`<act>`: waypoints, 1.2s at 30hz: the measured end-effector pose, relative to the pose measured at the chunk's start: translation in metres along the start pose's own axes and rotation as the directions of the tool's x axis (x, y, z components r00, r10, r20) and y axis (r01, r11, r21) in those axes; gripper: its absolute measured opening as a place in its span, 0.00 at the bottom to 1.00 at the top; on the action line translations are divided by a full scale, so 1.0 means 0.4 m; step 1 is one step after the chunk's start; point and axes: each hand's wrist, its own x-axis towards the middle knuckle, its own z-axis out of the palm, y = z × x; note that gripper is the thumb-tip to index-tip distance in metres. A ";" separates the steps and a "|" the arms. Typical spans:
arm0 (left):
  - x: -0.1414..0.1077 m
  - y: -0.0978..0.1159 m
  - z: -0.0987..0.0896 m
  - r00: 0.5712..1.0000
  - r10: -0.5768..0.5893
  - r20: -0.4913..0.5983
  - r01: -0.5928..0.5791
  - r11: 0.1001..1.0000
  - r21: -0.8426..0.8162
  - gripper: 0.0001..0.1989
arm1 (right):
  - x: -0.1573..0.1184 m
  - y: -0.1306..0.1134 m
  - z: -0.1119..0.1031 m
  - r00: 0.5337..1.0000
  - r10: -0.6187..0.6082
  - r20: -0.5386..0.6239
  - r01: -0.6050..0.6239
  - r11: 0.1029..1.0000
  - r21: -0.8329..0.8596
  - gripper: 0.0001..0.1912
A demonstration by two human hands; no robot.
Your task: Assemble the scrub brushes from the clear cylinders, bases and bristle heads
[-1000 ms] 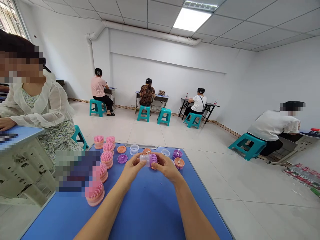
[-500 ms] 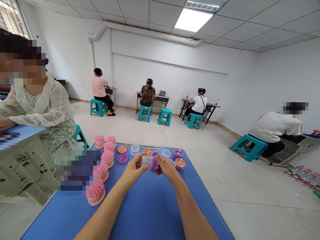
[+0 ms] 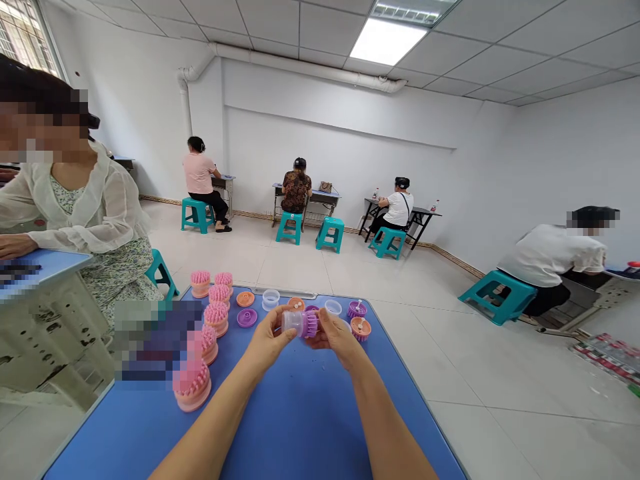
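Above the blue desk, my left hand [image 3: 269, 339] is closed around a clear plastic cup [image 3: 291, 324]. A purple bristled brush head [image 3: 310, 325] sits against the cup's right end, gripped between the thumb and fingers of my right hand [image 3: 339, 335]. Whether the two parts are locked together or only touching, I cannot tell. Behind my hands lie a purple disc [image 3: 247, 318], an orange disc [image 3: 245, 299] and clear rings, one of them a clear ring [image 3: 271, 299]. Beyond my right hand, an orange-and-purple part [image 3: 361, 327] and a purple bristled part [image 3: 357, 308] hold small white stems.
Several pink bristled brushes [image 3: 193, 388] stand along the desk's left side, beside a blurred dark patch [image 3: 160, 343]. A person in a sheer white top [image 3: 113, 207] sits close on the left. Other people work at desks farther off.
The fingers of my right hand have shifted around the purple brush head, which appears slightly turned. My left hand keeps its grip on the clear cup. The person at left has moved slightly.
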 end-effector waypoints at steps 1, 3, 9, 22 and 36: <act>0.001 -0.001 0.000 1.000 -0.008 -0.017 0.008 1.000 -0.003 0.23 | -0.001 -0.002 0.001 1.000 -0.028 0.011 0.028 1.000 0.009 0.26; 0.002 0.000 0.000 0.999 -0.013 -0.047 0.012 1.000 -0.011 0.23 | -0.001 -0.003 0.005 0.996 -0.086 0.034 0.086 0.996 0.016 0.30; -0.001 0.002 0.002 1.000 0.003 -0.001 -0.003 1.000 -0.021 0.23 | 0.008 0.011 0.006 1.000 -0.016 0.002 0.016 1.000 -0.022 0.27; 0.001 -0.003 0.000 1.000 -0.003 0.006 0.004 0.999 -0.043 0.23 | 0.005 0.012 0.016 0.999 0.003 -0.041 -0.003 1.000 -0.009 0.30; -0.006 0.002 0.000 1.000 -0.006 0.020 0.007 1.000 -0.018 0.21 | 0.004 0.012 0.016 0.998 0.056 -0.008 -0.056 0.998 -0.005 0.29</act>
